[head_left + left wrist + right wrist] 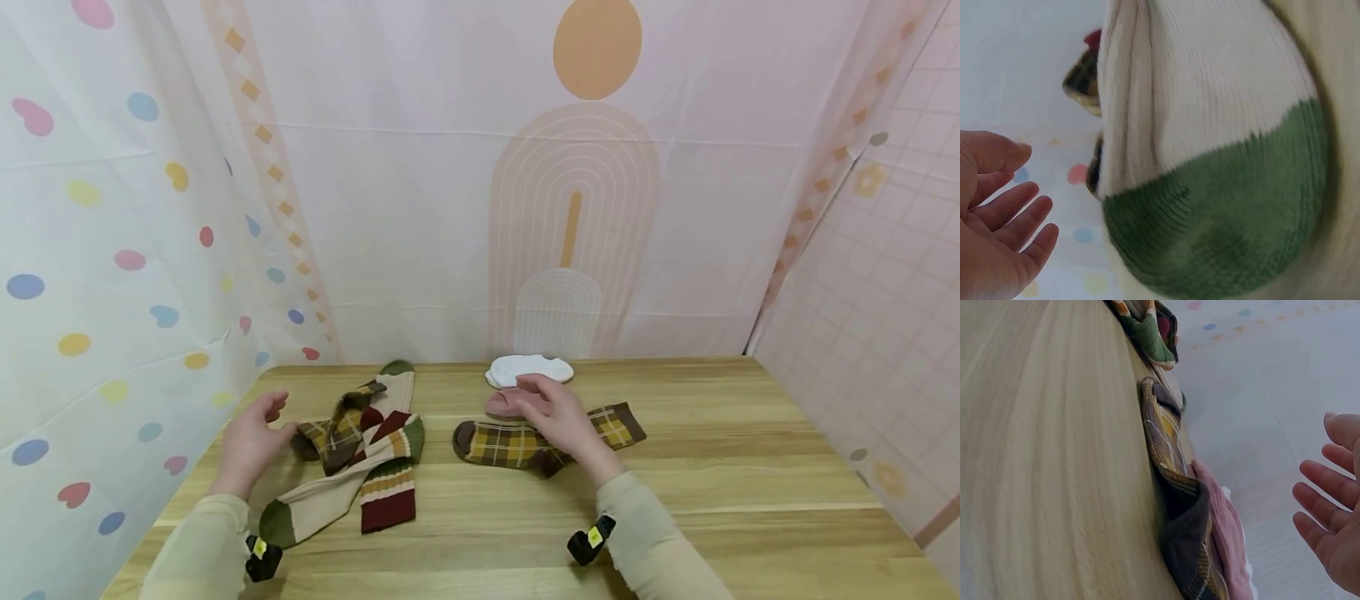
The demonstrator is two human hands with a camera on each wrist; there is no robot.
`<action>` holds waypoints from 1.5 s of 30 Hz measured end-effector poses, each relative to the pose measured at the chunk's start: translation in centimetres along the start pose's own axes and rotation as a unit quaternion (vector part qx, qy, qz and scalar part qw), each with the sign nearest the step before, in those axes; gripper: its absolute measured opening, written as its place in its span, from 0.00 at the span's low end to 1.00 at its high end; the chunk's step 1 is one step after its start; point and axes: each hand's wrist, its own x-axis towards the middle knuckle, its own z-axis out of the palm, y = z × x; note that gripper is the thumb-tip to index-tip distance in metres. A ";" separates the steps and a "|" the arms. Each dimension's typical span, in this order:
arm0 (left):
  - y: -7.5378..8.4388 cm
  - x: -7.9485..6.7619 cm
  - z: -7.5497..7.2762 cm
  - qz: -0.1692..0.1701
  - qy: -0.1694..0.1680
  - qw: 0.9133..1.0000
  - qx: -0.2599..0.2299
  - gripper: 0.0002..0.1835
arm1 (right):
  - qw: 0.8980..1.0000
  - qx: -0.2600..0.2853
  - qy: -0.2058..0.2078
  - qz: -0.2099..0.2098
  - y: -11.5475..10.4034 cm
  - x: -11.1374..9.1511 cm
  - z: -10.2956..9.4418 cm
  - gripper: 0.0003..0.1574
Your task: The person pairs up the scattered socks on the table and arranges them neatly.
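My left hand (251, 442) is held above the table at the left, fingers loosely bent and holding nothing. Nearest to it lies a crumpled brown-and-yellow plaid sock (347, 432). Cream striped socks overlap that one: a green toe (1216, 237) fills much of the left wrist view, and a dark red cuff (387, 510) points toward me. Over the middle, my right hand (558, 417) hovers with nothing in its relaxed fingers. Below it lies another plaid sock (495, 443), partly hidden by the hand and wrist. A pink sock (501, 403) shows just behind the fingers.
White socks (528, 368) lie at the table's back edge, behind the pink one. The wooden table (720, 483) extends to the right and toward me. Patterned curtains (405, 225) hang behind it and at both sides.
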 end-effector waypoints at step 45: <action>2.5 0.3 1.3 0.018 0.060 0.997 -0.039 0.11 | 0.998 0.028 -0.053 -0.007 -0.5 0.3 2.9 0.25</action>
